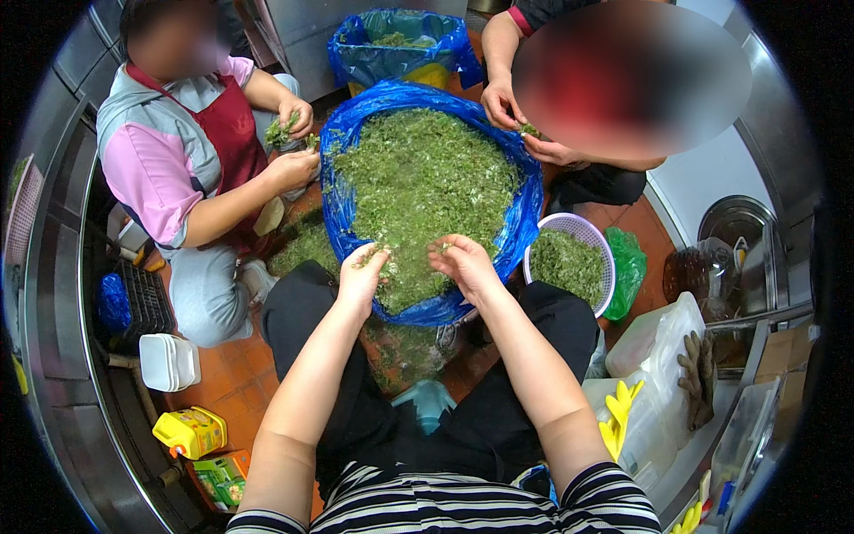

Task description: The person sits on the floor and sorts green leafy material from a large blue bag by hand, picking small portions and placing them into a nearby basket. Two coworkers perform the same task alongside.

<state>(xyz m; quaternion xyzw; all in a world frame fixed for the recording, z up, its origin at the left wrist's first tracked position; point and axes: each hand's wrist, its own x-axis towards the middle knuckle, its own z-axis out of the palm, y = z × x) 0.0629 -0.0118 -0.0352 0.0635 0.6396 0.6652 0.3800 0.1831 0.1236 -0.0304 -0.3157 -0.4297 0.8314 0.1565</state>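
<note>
Before me stands a wide container lined with a blue plastic bag (347,110), heaped with loose leafy greens (427,173). My left hand (363,272) is over its near edge, fingers closed around a small bunch of greens (385,261). To the right, my right hand (465,265) is above the same heap, thumb and fingertips pinched on a small sprig (443,247). A gap lies between my two hands. Beside my right knee sits a lilac perforated basket (606,257) with more greens in it.
A person (193,153) at left and another person (504,87) at right hold greens over the heap. Behind is a blue-lined bin (363,60). A green plastic bag (625,270), white tubs (167,362), a yellow jug (193,432) and clear plastic boxes (650,340) stand around.
</note>
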